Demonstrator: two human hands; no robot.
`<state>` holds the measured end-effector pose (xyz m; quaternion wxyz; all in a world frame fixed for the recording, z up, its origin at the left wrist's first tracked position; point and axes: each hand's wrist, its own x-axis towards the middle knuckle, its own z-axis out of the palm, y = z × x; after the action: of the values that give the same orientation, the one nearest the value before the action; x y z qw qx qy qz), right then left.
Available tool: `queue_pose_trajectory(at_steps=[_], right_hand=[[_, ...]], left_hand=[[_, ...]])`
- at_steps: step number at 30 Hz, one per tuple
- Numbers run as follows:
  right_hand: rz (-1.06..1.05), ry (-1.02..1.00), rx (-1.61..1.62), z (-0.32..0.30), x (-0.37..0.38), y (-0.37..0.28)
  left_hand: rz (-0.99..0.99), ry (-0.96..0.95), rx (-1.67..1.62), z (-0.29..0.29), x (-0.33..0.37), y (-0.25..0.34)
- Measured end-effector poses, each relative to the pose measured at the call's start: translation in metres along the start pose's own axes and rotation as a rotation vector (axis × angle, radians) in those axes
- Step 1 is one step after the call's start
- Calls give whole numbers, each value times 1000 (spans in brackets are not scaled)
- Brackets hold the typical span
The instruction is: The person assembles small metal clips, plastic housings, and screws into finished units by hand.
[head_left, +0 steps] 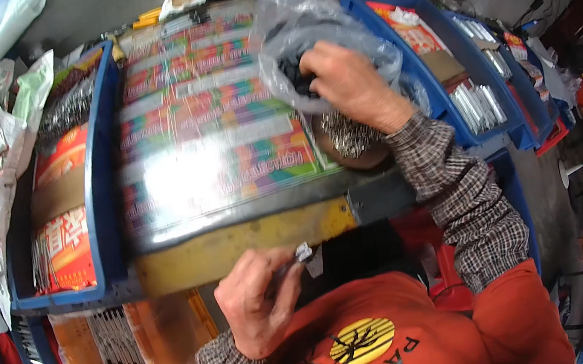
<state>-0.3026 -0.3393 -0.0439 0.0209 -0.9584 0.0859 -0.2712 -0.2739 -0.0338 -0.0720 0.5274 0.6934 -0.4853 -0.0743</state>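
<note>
My left hand (261, 301) is closed in a pinch in front of the table's yellow front edge. A small shiny silver metal piece (303, 252) sticks out past its fingertips; its exact kind is too small to tell. My right hand (352, 85) reaches over the mouth of a clear plastic bag (291, 10) at the back right of the table. Its fingers are curled together above small black parts (295, 71) inside the bag, and what they hold, if anything, is hidden. Below that wrist, a round container holds a heap of small shiny metal pieces (351, 134).
A table top (225, 196) covered with colourful printed sheets under a glossy layer lies ahead. A blue tray (101, 204) with red packaging and dark metal parts stands at left. Another blue tray (435, 75) holds silver pieces (476, 107) at right. Below left are orange-sided boxes (170, 353).
</note>
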Motion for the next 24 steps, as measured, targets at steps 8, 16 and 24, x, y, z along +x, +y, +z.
queue_pose_trajectory(at_steps=[8, 16, 24], right_hand=[[-10, 152, 351, -54, -56, -73], [221, -116, 892, -69, -116, -109], [412, -107, 1214, -63, -138, -126]], left_hand=[[28, -2, 10, 2, -6, 0], [64, -16, -16, 11, -15, 8], [79, -42, -5, 17, -19, 14]])
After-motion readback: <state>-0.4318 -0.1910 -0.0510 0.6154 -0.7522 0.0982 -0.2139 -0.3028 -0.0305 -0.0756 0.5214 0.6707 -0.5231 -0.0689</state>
